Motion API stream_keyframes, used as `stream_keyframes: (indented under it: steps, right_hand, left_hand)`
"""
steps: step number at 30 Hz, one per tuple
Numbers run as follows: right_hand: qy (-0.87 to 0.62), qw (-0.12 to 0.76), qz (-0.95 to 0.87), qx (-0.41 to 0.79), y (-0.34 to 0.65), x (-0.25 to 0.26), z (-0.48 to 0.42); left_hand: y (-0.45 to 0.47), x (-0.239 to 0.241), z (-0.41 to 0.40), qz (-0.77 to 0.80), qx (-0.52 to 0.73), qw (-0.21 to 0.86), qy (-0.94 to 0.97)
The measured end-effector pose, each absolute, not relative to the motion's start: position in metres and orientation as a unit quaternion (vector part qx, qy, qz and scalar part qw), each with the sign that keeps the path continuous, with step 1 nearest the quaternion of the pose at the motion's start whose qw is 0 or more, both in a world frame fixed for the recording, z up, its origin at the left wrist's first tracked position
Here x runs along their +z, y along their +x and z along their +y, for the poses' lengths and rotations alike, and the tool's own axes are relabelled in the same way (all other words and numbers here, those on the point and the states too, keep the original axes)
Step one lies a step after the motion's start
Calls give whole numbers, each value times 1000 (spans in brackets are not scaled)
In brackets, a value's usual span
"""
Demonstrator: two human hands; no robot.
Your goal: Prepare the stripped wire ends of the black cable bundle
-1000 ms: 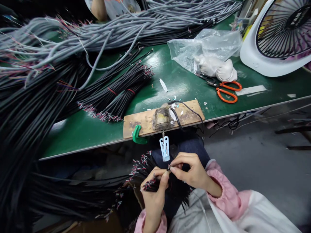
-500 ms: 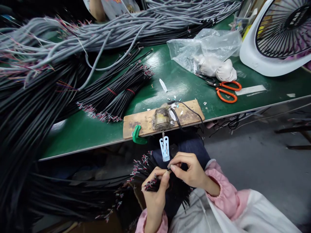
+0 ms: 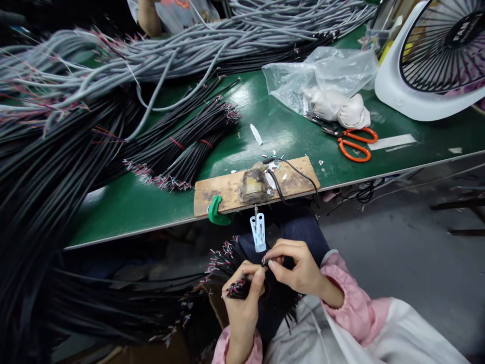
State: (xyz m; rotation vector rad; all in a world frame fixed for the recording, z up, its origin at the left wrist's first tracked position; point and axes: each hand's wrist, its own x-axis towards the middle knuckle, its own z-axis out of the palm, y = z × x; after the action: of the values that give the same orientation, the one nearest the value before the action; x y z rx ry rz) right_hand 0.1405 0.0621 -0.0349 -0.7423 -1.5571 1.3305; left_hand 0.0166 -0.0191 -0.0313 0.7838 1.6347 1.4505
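Observation:
My left hand (image 3: pixel 244 298) is closed round a small bunch of black cables (image 3: pixel 235 289) whose stripped ends show red and white wires. Its thumb and forefinger pinch one cable end. My right hand (image 3: pixel 293 263) pinches at that same end, fingertips almost touching those of the left; the fine wires between them are too small to make out. More black cables (image 3: pixel 223 260) lie across my lap, under and beside both hands. Just above the fingers hangs a light blue clothes peg (image 3: pixel 258 233), on a metal shaft from a small motor (image 3: pixel 253 186).
The motor sits on a wooden board (image 3: pixel 223 189) with a green clamp (image 3: pixel 217 211) at the table's edge. Black cable bundles (image 3: pixel 185 136) and grey cables (image 3: pixel 182 48) cover the left and back. Orange-handled scissors (image 3: pixel 354 144), a plastic bag (image 3: pixel 288 81) and a fan (image 3: pixel 401 98) stand right. Another person's arm (image 3: pixel 149 17) is behind.
The view has shifted slightly, so everything sits a little lower and to the right. Both hands keep their pinch at the cable end, with barely any finger movement.

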Motion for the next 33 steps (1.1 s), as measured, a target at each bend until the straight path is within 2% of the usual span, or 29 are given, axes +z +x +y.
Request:
stream_keyframes:
  steps: [11, 17, 22, 24, 27, 29, 33]
  right_hand:
    - [-315, 465, -630, 537, 138, -37, 61]
    - [-310, 453, -601, 580, 138, -40, 62]
    - [-311, 471, -627, 537, 136, -36, 65]
    - [-287, 461, -606, 582, 136, -38, 67]
    - [-207, 390, -482, 757, 134, -46, 70]
    - [-186, 345, -396, 830, 131, -50, 74]
    - [-262, 381, -369, 806, 121, -44, 94]
  left_hand:
    - [19, -29, -18, 643, 582, 391, 307]
    - [17, -28, -16, 637, 596, 388, 297]
    - [9, -29, -13, 627, 563, 454, 288]
    - [6, -26, -10, 619, 550, 477, 295]
    - [2, -18, -7, 599, 555, 468, 338]
    - [-1, -14, -4, 589, 559, 446, 377]
    - [-6, -8, -1, 593, 570, 381, 423]
